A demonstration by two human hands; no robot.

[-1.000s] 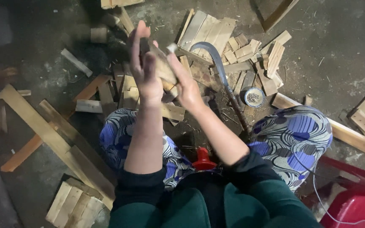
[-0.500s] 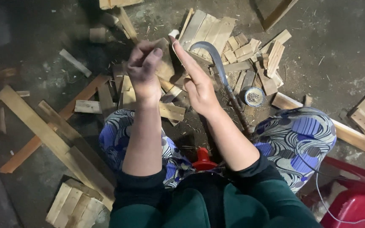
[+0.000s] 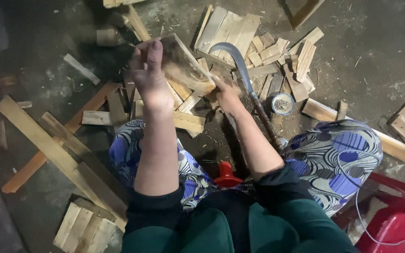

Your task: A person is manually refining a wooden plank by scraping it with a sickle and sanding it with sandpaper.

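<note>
Above littered workshop floor (image 3: 33, 197), we hold flat wood offcut (image 3: 183, 65) raised before us: left hand (image 3: 148, 77) grip closed on upper end, right hand (image 3: 226, 96) grip pinching lower corner. Piece looks light, stiff, rough, splintery; best held by edges. Curved sickle (image 3: 244, 79) just beside.

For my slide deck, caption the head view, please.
Both hands, left hand and right hand, hold a wood piece beside a sickle.
</note>
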